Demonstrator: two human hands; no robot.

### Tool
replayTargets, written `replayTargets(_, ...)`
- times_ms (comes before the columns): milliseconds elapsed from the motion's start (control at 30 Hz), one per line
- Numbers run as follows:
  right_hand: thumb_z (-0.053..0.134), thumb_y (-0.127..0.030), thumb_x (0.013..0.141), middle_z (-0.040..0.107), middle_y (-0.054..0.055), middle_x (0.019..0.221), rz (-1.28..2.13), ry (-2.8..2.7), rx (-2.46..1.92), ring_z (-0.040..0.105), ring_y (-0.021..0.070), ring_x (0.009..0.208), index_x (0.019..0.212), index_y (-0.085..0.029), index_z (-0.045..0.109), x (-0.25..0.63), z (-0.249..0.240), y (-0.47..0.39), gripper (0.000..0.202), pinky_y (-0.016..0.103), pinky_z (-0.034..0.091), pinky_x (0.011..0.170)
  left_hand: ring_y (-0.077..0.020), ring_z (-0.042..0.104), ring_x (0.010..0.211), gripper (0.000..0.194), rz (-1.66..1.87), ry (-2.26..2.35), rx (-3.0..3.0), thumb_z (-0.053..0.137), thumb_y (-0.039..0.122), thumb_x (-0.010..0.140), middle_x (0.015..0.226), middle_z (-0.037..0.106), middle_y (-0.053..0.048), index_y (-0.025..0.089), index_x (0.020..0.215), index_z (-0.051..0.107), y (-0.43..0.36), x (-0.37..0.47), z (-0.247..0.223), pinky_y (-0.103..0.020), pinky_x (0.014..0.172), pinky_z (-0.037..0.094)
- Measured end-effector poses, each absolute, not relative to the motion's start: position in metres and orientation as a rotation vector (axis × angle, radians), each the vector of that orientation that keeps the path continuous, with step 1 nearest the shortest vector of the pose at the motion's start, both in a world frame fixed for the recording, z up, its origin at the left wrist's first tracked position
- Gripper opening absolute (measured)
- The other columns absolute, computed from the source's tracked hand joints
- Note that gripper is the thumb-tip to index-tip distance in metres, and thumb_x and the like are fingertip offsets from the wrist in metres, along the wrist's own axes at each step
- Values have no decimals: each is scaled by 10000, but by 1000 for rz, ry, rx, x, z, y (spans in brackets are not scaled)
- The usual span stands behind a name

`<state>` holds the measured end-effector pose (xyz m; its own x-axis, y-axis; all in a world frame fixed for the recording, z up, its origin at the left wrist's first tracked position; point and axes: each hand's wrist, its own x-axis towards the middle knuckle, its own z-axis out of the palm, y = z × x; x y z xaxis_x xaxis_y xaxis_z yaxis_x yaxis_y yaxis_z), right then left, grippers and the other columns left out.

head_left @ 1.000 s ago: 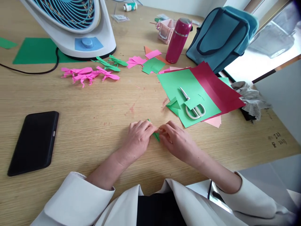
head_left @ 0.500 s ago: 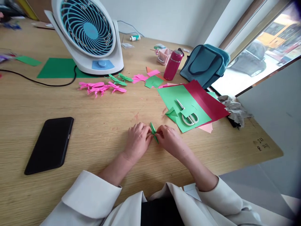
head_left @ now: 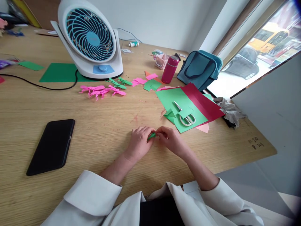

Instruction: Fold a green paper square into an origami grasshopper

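A small piece of folded green paper [head_left: 151,136] is between my two hands, just above the wooden table [head_left: 105,144]. My left hand [head_left: 140,142] is closed round it, and its fingers cover much of the paper. At the paper's right end, the fingertips of my right hand [head_left: 169,138] are pinched together on it. Beyond my right hand, a folded green triangle [head_left: 170,115] lies at the edge of a light green sheet [head_left: 168,96]. White-handled scissors [head_left: 187,120] rest on that sheet, partly under a small green paper piece.
Several pink folded figures [head_left: 100,90] and green folded figures [head_left: 117,83] lie before a fan [head_left: 94,37]. A black phone [head_left: 51,147] is at left. Red sheets [head_left: 202,105], a magenta bottle [head_left: 170,69] and a teal bag [head_left: 199,69] stand or lie at right.
The folded green paper has turned from pointing away from me to lying more sideways, more hidden by my left fingers. My view has shifted slightly.
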<state>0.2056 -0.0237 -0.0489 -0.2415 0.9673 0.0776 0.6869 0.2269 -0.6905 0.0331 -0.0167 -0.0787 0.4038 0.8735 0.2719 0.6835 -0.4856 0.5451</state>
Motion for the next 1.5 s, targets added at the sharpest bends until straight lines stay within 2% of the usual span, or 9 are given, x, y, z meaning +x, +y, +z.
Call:
replayTargets(100, 539, -99, 878, 638, 37, 877, 572, -2098, -1393, 577, 122, 709, 883, -166, 649, 213, -48, -19, 128, 238, 458, 663, -215, 612, 922, 195, 731, 1320, 2394, 638, 129, 856, 977, 706, -20, 231, 1018, 600, -17, 32, -79, -361, 802, 420)
replayTargets(200, 554, -63, 862, 628, 68, 978, 520, -2268, -1291, 602, 154, 848, 975, -163, 643, 218, -51, -12, 174, 276, 480, 785, -211, 605, 926, 198, 732, 1258, 2432, 612, 94, 863, 968, 695, -22, 220, 1014, 592, -17, 31, -80, -359, 820, 430)
replayTargets(333, 578, -67, 852, 607, 65, 953, 489, -2393, -1204, 584, 183, 903, 994, -165, 626, 221, -58, -7, 180, 296, 476, 816, -202, 600, 907, 175, 775, 1255, 2378, 578, 76, 878, 956, 673, -27, 203, 998, 589, -16, 30, -78, -341, 801, 452)
replayTargets(467, 553, -148, 926, 597, 75, 971, 483, -2469, -1116, 572, 191, 918, 1058, -163, 607, 224, -63, -4, 143, 310, 477, 822, -197, 597, 900, 125, 790, 1272, 2312, 565, 82, 889, 947, 658, -37, 191, 946, 587, -16, 29, -75, -334, 802, 470)
replayTargets(700, 521, -223, 969, 619, 104, 1015, 378, -2485, -1111, 573, 220, 952, 1141, -163, 578, 227, -65, -4, 190, 356, 484, 864, -212, 592, 953, 172, 729, 1293, 2373, 638, 117, 866, 993, 647, -49, 192, 1020, 613, -14, 25, -74, -356, 855, 483)
replayTargets(833, 525, -198, 962, 629, 96, 1005, 445, -2382, -1134, 586, 210, 929, 1109, -169, 575, 227, -68, -5, 159, 341, 487, 838, -206, 573, 922, 83, 645, 1263, 2542, 579, 152, 921, 951, 637, -53, 181, 978, 633, -11, 23, -73, -345, 820, 470)
replayTargets(1033, 540, -190, 947, 621, 78, 999, 524, -2371, -1098, 586, 196, 915, 1087, -186, 572, 231, -68, -3, 144, 322, 484, 815, -203, 550, 904, 134, 554, 1184, 2762, 519, 132, 946, 952, 636, -63, 171, 929, 646, -10, 22, -70, -336, 805, 456)
replayTargets(1267, 412, -176, 1003, 641, 109, 989, 119, -2631, -1063, 552, 219, 864, 1020, -167, 604, 229, -65, -6, 193, 364, 442, 802, -204, 540, 896, 113, 540, 1215, 2756, 533, 166, 947, 945, 631, -69, 159, 904, 637, -10, 23, -70, -338, 797, 453)
replayTargets(1500, 444, -182, 995, 666, 96, 955, 98, -2561, -1107, 549, 216, 842, 972, -175, 627, 228, -67, -6, 184, 361, 418, 782, -197, 531, 834, 166, 578, 1300, 2794, 500, 153, 958, 872, 617, -56, 171, 836, 612, -8, 28, -73, -336, 747, 426)
